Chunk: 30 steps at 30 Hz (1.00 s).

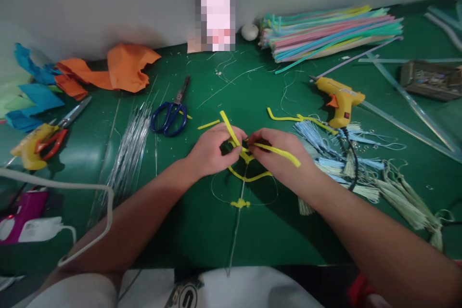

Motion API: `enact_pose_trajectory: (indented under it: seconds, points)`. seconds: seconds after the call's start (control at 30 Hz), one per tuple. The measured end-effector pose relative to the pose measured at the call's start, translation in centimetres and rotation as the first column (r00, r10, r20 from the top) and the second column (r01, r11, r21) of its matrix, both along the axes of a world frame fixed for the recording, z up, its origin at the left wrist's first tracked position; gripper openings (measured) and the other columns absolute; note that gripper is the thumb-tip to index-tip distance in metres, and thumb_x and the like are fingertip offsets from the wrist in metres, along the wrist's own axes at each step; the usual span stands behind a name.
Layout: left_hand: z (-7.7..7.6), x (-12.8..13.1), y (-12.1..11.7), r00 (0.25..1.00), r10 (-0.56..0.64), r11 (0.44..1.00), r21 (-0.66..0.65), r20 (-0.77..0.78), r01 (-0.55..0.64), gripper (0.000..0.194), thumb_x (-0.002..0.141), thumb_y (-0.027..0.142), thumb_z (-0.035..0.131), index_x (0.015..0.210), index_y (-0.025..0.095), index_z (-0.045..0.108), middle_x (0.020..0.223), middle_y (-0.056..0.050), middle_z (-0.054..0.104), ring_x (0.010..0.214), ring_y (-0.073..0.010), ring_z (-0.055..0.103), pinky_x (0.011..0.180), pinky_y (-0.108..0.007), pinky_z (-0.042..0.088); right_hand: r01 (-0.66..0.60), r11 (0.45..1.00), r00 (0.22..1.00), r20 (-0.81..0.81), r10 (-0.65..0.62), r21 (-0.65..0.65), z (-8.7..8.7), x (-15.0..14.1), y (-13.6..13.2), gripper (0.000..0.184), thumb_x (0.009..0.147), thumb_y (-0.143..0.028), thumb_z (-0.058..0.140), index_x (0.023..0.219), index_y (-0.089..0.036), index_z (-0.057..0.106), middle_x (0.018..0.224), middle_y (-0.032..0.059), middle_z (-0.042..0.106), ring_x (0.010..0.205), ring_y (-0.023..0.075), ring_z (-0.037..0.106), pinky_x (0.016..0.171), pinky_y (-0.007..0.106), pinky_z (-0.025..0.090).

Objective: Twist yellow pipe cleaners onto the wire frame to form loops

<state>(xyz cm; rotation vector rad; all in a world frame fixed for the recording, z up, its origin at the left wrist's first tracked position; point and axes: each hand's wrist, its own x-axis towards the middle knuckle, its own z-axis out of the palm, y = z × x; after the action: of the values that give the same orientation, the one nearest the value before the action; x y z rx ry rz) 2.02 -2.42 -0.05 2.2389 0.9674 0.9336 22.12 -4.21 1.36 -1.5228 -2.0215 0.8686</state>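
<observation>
Between my two hands is a yellow pipe cleaner shape, with loose ends sticking out past the fingers. My left hand pinches it between thumb and fingers on the left. On the right, my right hand grips another part, and a yellow strip runs across its fingers. Below hang a curved yellow piece, a thin wire loop and a small yellow cluster on a straight wire stem reaching toward my body. The fingertips hide where the pieces meet.
Blue-handled scissors and silvery wires lie left. A yellow glue gun, tassels and a metal box are right. Coloured pipe cleaners lie at the back, orange paper back left. A white cable crosses my left forearm.
</observation>
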Motion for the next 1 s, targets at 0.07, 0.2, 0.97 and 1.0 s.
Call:
enact_pose_trajectory:
  seconds: [0.07, 0.2, 0.97, 1.0]
  points:
    - [-0.1, 0.2, 0.0, 1.0, -0.005, 1.0, -0.015, 0.013, 0.005, 0.007, 0.081, 0.013, 0.063, 0.087, 0.018, 0.063, 0.101, -0.009, 0.075, 0.098, -0.0201, 0.071, 0.091, -0.038, 0.057, 0.007, 1.0, 1.0, 0.002, -0.007, -0.001, -0.1, 0.0, 0.0, 0.018, 0.083, -0.017, 0.056, 0.093, -0.021, 0.07, 0.087, 0.0026, 0.076, 0.076, 0.0182, 0.068, 0.066, 0.027, 0.047]
    - [-0.4, 0.3, 0.1, 0.998, -0.021, 1.0, -0.013, 0.058, 0.022, 0.006, 0.081, 0.015, 0.065, 0.086, 0.017, 0.064, 0.094, -0.008, 0.075, 0.091, -0.0201, 0.072, 0.088, -0.038, 0.057, 0.035, 0.999, 0.998, 0.045, -0.034, -0.028, 0.5, -0.3, 0.1, 0.02, 0.082, -0.015, 0.055, 0.092, -0.021, 0.072, 0.091, 0.005, 0.077, 0.083, 0.0207, 0.069, 0.07, 0.029, 0.048]
    - [-0.3, 0.3, 0.1, 0.995, -0.031, 0.997, -0.071, -0.098, 0.024, 0.01, 0.075, 0.012, 0.062, 0.082, 0.018, 0.066, 0.09, -0.006, 0.075, 0.087, -0.0199, 0.07, 0.083, -0.035, 0.056, -0.073, 0.987, 0.981, 0.168, 0.097, -0.141, 1.8, -0.4, 0.2, 0.016, 0.08, -0.017, 0.06, 0.08, -0.024, 0.075, 0.091, 0.0033, 0.076, 0.071, 0.0185, 0.068, 0.06, 0.028, 0.046]
    - [-0.3, 0.2, 0.1, 0.994, -0.045, 0.996, -0.079, -0.1, 0.038, 0.01, 0.075, 0.012, 0.062, 0.082, 0.018, 0.066, 0.091, -0.006, 0.075, 0.087, -0.0203, 0.07, 0.083, -0.036, 0.056, -0.086, 0.983, 0.981, 0.16, 0.112, -0.16, 1.9, -0.4, 0.2, 0.016, 0.08, -0.017, 0.06, 0.08, -0.023, 0.075, 0.091, 0.003, 0.076, 0.072, 0.018, 0.068, 0.061, 0.027, 0.046]
